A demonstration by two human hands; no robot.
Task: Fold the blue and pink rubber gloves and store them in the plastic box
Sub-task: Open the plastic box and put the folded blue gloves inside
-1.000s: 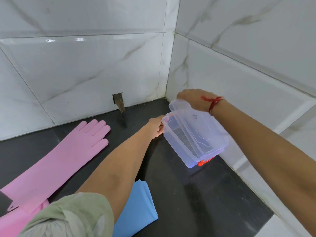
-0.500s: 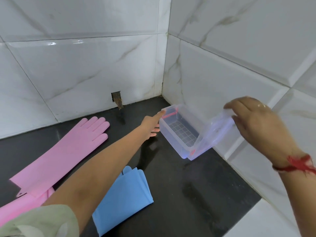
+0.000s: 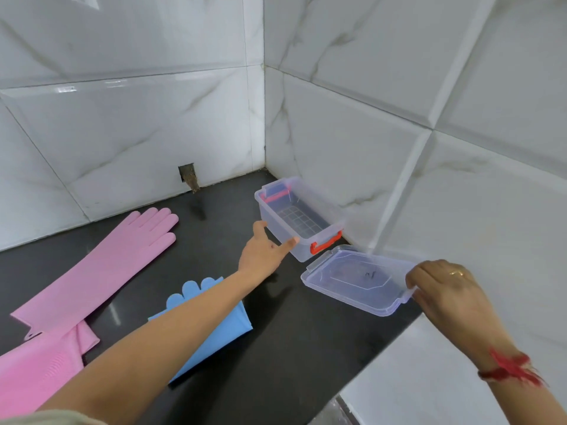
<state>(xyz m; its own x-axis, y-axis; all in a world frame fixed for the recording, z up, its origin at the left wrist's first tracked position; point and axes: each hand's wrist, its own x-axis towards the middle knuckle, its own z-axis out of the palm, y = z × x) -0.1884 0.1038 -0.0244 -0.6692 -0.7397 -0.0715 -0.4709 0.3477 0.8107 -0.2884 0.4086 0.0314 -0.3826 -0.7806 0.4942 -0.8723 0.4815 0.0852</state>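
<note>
The clear plastic box (image 3: pixel 319 240) with orange clasps stands open and empty in the corner of the dark counter. My left hand (image 3: pixel 265 251) reaches to its near left side, fingers straight and touching the wall. My right hand (image 3: pixel 445 289) grips the right end of the clear lid (image 3: pixel 356 279), held low just in front of the box. One pink glove (image 3: pixel 98 268) lies flat at the left, another pink glove (image 3: pixel 36 366) overlaps its cuff at the lower left. A blue glove (image 3: pixel 214 326) lies partly under my left forearm.
White marble-look tiled walls (image 3: pixel 368 133) close the counter at the back and right. A small dark hole (image 3: pixel 188 176) sits in the back wall near the counter. The black counter (image 3: pixel 291 357) ends at a white tiled ledge (image 3: pixel 414 378) at the lower right.
My right hand has taken the lid off the box and brought it down toward the counter in front of it. My left hand slid along the box's side toward its near end.
</note>
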